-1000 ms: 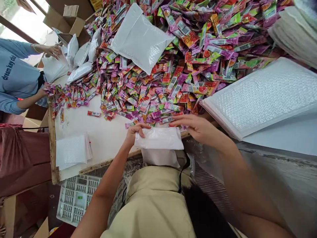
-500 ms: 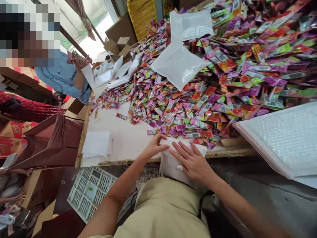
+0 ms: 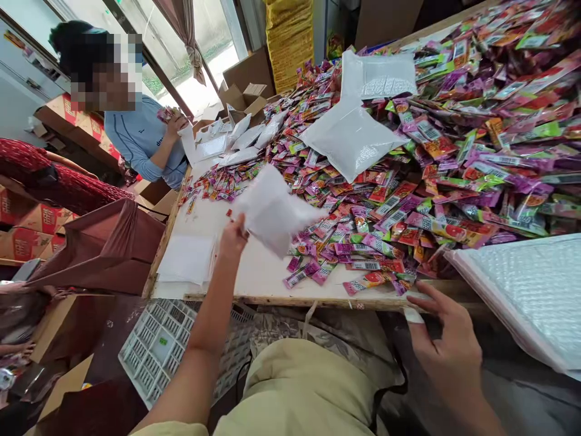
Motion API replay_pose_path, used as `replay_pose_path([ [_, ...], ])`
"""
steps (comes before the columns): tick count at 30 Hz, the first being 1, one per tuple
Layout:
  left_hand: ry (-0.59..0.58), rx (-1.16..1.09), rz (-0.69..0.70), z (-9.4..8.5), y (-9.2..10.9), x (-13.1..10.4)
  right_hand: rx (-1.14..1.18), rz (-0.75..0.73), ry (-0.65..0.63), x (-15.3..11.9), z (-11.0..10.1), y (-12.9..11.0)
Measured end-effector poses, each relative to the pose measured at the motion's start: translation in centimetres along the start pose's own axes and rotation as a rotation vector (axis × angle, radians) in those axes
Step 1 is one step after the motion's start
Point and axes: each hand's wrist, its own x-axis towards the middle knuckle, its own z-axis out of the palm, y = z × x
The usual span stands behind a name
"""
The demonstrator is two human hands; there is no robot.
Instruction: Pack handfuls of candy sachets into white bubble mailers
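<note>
A filled white bubble mailer, smeared by motion, hangs above the table with one corner pinched in my left hand. My right hand is at the table's front edge, holding nothing, its fingers apart and a white wrap on the thumb. Colourful snack sachets lie heaped beyond it, spreading across the table. Flat bubble mailers are stacked to the right of that hand. Two more white mailers, a puffed one and one behind it, rest on the heap.
White paper sheets lie at the table's left corner. Several filled mailers sit farther back by an open carton. A co-worker in a blue top holds sachets at the far left side. Below the table stands a white plastic crate.
The mailer, earlier under both hands at the front edge, is now lifted away to the left and farther back by my left hand. My right hand has let go and moved right.
</note>
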Motion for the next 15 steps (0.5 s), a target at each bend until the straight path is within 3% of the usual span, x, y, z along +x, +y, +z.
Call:
replay_pose_path([
  [2,0.099,-0.12,0.007,-0.7,1.8,1.7,0.042,-0.025,-0.034,0.7,0.8,0.2],
  [4,0.104,-0.176,-0.105,-0.5,1.5,1.3,0.079,-0.073,-0.093,0.8,1.9,0.5],
  [7,-0.039,-0.065,-0.334,0.9,-2.4,-2.0,0.114,-0.119,-0.169,0.3,3.3,0.9],
  [9,-0.142,0.038,-0.401,1.9,-5.7,-4.8,0.122,-0.13,-0.211,-0.2,3.9,1.0],
  [12,-0.188,0.145,-0.355,2.9,-8.9,-7.5,0.112,-0.159,-0.256,-0.1,4.1,1.2],
  [15,-0.215,0.218,-0.261,3.3,-9.7,-7.5,0.097,-0.163,-0.259,1.5,4.0,1.3],
])
